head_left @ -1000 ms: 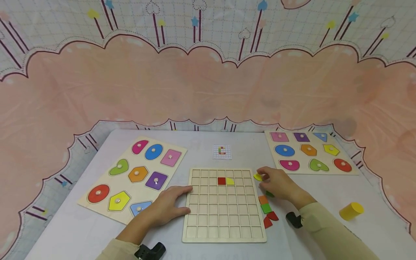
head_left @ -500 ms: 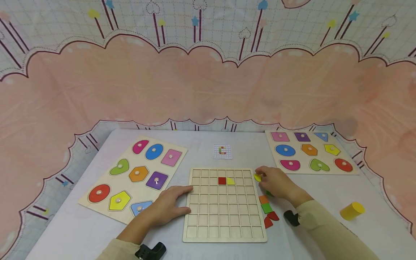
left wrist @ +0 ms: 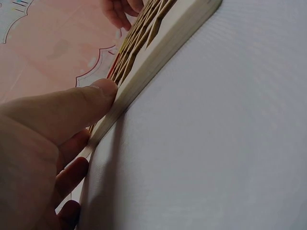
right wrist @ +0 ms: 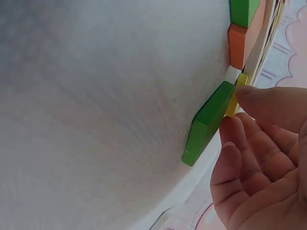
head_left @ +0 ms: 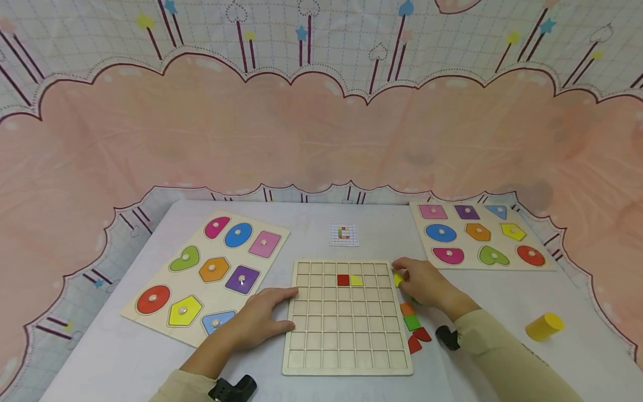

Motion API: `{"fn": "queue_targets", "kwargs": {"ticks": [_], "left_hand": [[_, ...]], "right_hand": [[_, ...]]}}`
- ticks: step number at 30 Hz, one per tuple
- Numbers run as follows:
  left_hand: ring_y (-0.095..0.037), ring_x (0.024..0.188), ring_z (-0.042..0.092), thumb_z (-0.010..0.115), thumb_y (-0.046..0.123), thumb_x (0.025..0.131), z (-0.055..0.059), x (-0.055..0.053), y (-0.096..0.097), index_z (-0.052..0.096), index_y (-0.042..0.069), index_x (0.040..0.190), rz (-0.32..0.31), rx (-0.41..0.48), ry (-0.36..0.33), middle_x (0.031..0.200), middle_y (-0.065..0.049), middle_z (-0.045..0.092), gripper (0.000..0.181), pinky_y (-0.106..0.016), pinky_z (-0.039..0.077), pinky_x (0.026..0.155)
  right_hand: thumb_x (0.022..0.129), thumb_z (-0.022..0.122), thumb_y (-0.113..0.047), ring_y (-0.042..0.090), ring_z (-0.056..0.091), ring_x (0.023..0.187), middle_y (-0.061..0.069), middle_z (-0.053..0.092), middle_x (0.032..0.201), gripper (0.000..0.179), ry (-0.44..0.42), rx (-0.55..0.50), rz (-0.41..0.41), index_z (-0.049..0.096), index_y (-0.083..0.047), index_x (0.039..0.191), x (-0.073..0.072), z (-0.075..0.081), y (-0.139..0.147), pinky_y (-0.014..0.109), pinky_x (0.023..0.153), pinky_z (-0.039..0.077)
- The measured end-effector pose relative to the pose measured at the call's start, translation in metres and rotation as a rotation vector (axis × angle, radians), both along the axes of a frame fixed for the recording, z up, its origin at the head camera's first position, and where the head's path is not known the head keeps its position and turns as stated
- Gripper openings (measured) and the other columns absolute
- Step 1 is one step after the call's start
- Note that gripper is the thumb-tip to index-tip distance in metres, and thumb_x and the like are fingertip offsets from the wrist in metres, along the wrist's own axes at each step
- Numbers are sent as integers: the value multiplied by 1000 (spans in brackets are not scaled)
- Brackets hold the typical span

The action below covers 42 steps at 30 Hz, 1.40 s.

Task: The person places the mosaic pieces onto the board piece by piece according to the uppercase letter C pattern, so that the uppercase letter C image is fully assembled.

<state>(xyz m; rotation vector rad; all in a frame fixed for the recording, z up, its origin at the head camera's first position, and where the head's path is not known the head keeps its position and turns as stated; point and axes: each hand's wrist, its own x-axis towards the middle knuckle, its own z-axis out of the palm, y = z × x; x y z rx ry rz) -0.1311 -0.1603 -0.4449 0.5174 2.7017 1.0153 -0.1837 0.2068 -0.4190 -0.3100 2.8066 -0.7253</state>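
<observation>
Two bare hands worked at a pale wooden grid board [head_left: 326,340], lying flat on a white-covered table [head_left: 201,374]. Thumb and forefinger touched its left edge where the left hand [head_left: 253,318] rested, fingers apart and curled round nothing. Just off the board's upper right side, the right hand [head_left: 427,282] pinched a flat yellow piece [head_left: 398,279] between thumb and forefinger, the tips nearly together, with only the thickness of the piece between them (its full outline was covered by the fingers). Against that piece, or very near it, lay a dark green wooden piece [right wrist: 204,124]. Nearer the person came an orange wooden piece [head_left: 407,309], a bright green square [head_left: 412,322] and two red pieces with curved edges [head_left: 422,334]. Near the top of the grid, a red square [head_left: 343,280] and a yellow square [head_left: 356,281] sat side by side in neighbouring cells. Beyond the board lay a small white card with a coloured pattern [head_left: 344,235]; a yellow cylinder [head_left: 545,326] lay well to the right.
</observation>
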Motion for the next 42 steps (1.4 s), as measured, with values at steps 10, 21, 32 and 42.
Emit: {"fn": "queue_targets", "kwargs": {"ticks": [10,21,32,42], "left_hand": [[-30,136,44,81,24,85,-1,0,0,57,13,142,2,-9,3,141,-5,56,64,-54,35,112],[-30,136,44,81,24,84,0,1,0,57,14,142,5,3,-7,141,-5,55,64,-55,34,112],[-31,138,43,81,20,84,6,-2,-5,55,12,143,-48,-10,-34,145,-6,53,66,-53,35,112],[-32,140,39,81,15,83,7,-5,-8,53,13,146,-66,1,-88,149,-7,49,69,-53,33,113]], "right_hand": [[91,66,-2,27,61,101,12,67,116,38,-11,6,6,61,-2,129,1,0,2,43,87,57],[90,68,-5,32,62,106,13,68,116,33,44,51,4,64,-2,122,2,-1,6,51,96,51],[89,69,-6,27,62,98,10,69,109,28,69,73,23,66,-3,117,3,-3,8,50,94,53],[90,68,-9,30,62,104,10,68,113,31,56,64,4,65,-3,120,2,-1,11,51,94,52]]}}
